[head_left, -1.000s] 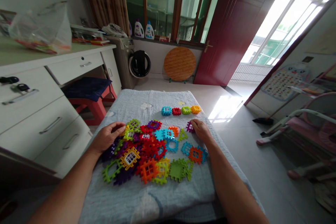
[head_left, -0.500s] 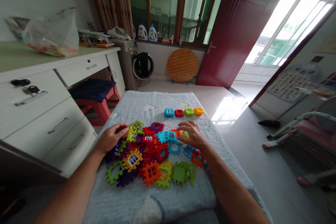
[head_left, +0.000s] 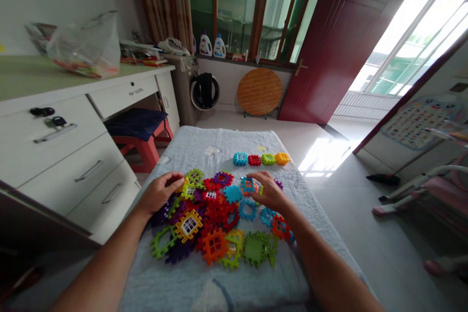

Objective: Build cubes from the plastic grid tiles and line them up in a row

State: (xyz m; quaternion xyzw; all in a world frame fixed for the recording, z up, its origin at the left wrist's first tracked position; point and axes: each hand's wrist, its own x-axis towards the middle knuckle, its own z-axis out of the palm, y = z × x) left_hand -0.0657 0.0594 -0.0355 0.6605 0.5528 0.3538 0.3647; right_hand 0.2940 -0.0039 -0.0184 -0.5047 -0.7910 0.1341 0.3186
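A heap of notched plastic interlocking blocks lies on the cloth-covered table (head_left: 219,144). My left hand (head_left: 161,194) is at the heap's left side, thumb and forefinger closed on a small yellow block (head_left: 185,185). Over the right side, my right hand (head_left: 269,192) has its fingertips on a blue window block (head_left: 248,185); its thumb side is partly hidden. Close by lie a plain blue block (head_left: 232,194), a blue ring-like block (head_left: 247,209) and a purple block (head_left: 223,178). A yellow window block (head_left: 188,225) and an orange block (head_left: 214,246) lie nearer me.
Beyond the heap stand four-sided joined blocks in a row: blue (head_left: 240,159), red (head_left: 254,160), green (head_left: 268,159) and yellow (head_left: 282,158). A white desk (head_left: 73,156) and a stool (head_left: 141,129) are left; a pink chair (head_left: 444,190) is right.
My right hand has drawn the blue window block away from the plain blue block, to the right. My left hand stays at the yellow block. The whole view has shifted slightly.
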